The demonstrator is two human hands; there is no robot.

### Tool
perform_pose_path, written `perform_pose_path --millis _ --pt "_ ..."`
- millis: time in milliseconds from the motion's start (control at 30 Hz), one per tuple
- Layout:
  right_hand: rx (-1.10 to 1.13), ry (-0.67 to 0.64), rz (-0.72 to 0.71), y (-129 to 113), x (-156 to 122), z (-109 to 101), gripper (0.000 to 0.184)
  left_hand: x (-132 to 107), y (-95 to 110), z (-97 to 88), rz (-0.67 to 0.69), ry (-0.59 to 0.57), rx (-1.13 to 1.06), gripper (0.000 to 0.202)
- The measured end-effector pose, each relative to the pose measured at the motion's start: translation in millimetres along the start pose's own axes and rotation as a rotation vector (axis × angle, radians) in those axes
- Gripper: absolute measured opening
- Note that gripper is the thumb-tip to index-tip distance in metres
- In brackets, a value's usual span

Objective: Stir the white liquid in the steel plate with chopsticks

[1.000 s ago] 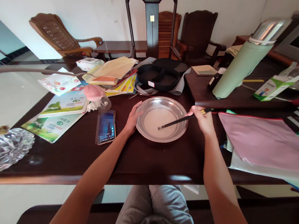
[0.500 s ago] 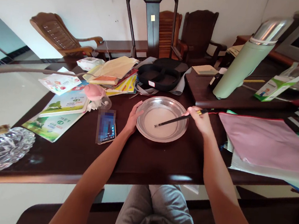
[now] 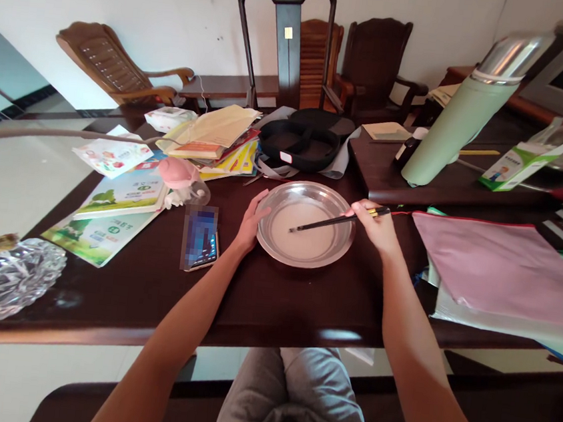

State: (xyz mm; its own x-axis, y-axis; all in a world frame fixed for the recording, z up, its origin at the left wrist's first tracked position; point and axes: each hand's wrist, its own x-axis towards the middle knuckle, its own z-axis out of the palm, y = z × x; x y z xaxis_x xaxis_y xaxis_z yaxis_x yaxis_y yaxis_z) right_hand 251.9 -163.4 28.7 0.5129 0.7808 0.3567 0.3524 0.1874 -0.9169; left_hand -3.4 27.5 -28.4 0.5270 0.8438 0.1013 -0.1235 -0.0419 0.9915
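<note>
A round, shallow metal basin point(image 3: 303, 259) rests on the dark table and holds a pale, milky liquid point(image 3: 313, 226). My left hand point(image 3: 251, 222) grips its left rim, the thumb over the edge and the fingers along the outside. Between the fingers of my right hand point(image 3: 376, 226), at the basin's right side, is a pair of black chopsticks point(image 3: 324, 223) with gold bands near the top. They slant down to the left, and their tips are in the liquid left of the basin's middle.
A phone point(image 3: 202, 239) lies left of the basin, with booklets point(image 3: 112, 196) and a pink-capped bottle point(image 3: 180, 177) beyond. Behind sits a black case point(image 3: 299, 142). A pink zip pouch point(image 3: 502, 264) is at right, below a tall green thermos point(image 3: 465, 116). A glass dish point(image 3: 12, 280) stands far left.
The chopstick tips have shifted slightly left and away from me in the liquid, and my right hand has moved a little with them. My left hand keeps its place on the rim.
</note>
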Motion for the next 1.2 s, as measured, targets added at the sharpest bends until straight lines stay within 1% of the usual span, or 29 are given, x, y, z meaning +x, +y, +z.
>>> perform_pose_path --millis 67,200,267,333,433,467,500,533,600,667,700,767,900,933,967,1000,1133,1200 --pt "-0.029 0.013 -0.02 -0.1 0.1 0.0 0.057 -0.6 0.7 0.6 -0.007 -0.006 0.0 0.066" --pt "0.001 0.205 0.002 7.0 1.2 -12.3 0.056 -1.2 2.3 1.7 -0.018 0.006 -0.007 0.068" --pt "0.044 0.23 0.02 9.1 1.4 -15.2 0.057 -1.1 2.7 2.2 -0.009 0.027 -0.005 0.067" --pt "0.06 0.157 0.026 8.0 1.3 -12.2 0.058 -0.7 2.6 2.5 -0.003 0.032 -0.002 0.067" --pt "0.034 -0.01 -0.003 3.6 1.0 -2.8 0.056 -0.3 1.8 3.0 -0.016 0.013 -0.011 0.069" --pt "0.017 -0.035 -0.019 2.7 1.0 -1.1 0.055 -0.4 1.6 3.0 -0.019 0.009 -0.015 0.069" --pt "-0.004 -0.032 -0.035 2.6 1.2 -0.9 0.054 -0.5 1.6 3.1 -0.022 0.007 -0.019 0.069" --pt "-0.026 -0.003 -0.044 3.1 1.3 -2.2 0.053 -0.6 1.7 3.1 -0.021 0.005 -0.019 0.068" --pt "-0.05 0.11 -0.037 6.0 1.8 -8.4 0.053 -1.0 2.2 3.0 -0.014 0.003 -0.011 0.067" --pt "-0.024 0.209 -0.012 9.0 2.0 -14.9 0.055 -1.0 2.5 2.6 -0.004 0.005 -0.003 0.066" --pt "0.001 0.227 0.001 9.7 2.0 -16.7 0.057 -0.9 2.4 2.3 -0.001 0.008 -0.001 0.066" --pt "0.042 0.193 0.021 8.6 1.5 -15.3 0.058 -0.3 1.7 1.6 0.0 0.011 0.001 0.066" --pt "0.029 -0.021 0.011 1.3 0.3 -1.9 0.056 0.9 -0.9 0.7 0.002 -0.006 0.008 0.066" --pt "0.016 -0.048 -0.002 0.4 0.4 0.0 0.056 1.0 -1.2 0.7 0.003 -0.011 0.006 0.066" --pt "0.0 -0.047 -0.015 0.5 0.7 0.3 0.055 0.8 -1.1 0.9 0.002 -0.014 0.002 0.066" --pt "-0.014 -0.019 -0.025 1.5 1.0 -1.1 0.054 0.6 -0.7 1.1 0.0 -0.015 -0.002 0.066" --pt "-0.004 0.196 0.0 8.8 2.3 -14.6 0.055 -1.0 3.2 2.9 -0.015 0.004 -0.018 0.067" --pt "0.029 0.218 0.025 9.9 2.2 -17.1 0.058 -1.5 4.8 3.6 -0.017 0.018 -0.022 0.068"
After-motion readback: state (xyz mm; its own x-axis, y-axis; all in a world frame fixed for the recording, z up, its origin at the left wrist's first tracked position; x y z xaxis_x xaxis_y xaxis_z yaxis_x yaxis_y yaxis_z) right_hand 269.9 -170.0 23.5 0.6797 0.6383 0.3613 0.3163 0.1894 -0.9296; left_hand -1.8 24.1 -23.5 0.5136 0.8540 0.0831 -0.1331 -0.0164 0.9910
